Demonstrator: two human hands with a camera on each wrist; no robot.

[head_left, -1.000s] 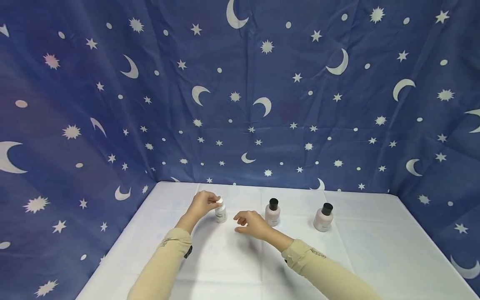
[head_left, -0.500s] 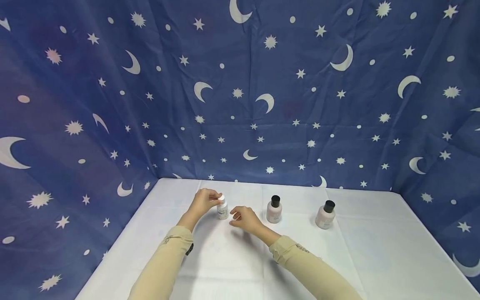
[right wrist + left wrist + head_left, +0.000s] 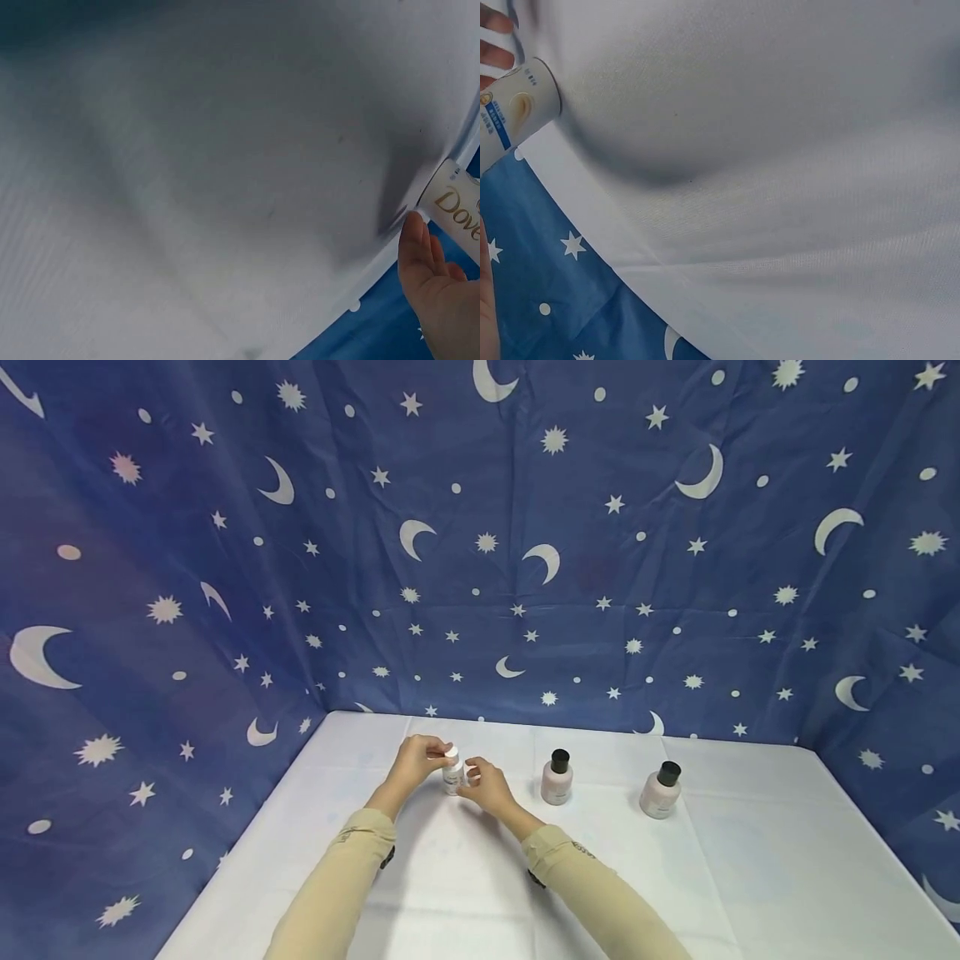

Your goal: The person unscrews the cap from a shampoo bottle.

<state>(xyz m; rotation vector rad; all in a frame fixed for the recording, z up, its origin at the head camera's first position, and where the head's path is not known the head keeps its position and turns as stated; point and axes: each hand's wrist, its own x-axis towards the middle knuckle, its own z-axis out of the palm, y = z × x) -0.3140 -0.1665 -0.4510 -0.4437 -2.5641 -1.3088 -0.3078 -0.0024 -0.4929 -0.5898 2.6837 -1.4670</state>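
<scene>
A small white Dove bottle (image 3: 453, 778) with a white cap stands upright on the left part of the table. My left hand (image 3: 415, 764) pinches it at the cap from the left. From the right, my right hand (image 3: 489, 787) reaches around its lower body, the fingers loosely bent and the thumb in front near the base. The left wrist view shows the bottle (image 3: 519, 112) with fingertips of the right hand beside it. In the right wrist view the right thumb lies by the base of the bottle (image 3: 459, 206); whether it presses there is unclear.
Two pinkish bottles with black caps stand to the right, one nearer (image 3: 557, 781) and one farther (image 3: 661, 792). A white cloth covers the table (image 3: 450, 893). Behind and at the sides hangs a blue curtain (image 3: 420, 568) with moons and stars.
My right hand has moved left, from beside the nearer pinkish bottle to the white bottle. My left hand stays at its cap. The head view has shifted slightly.
</scene>
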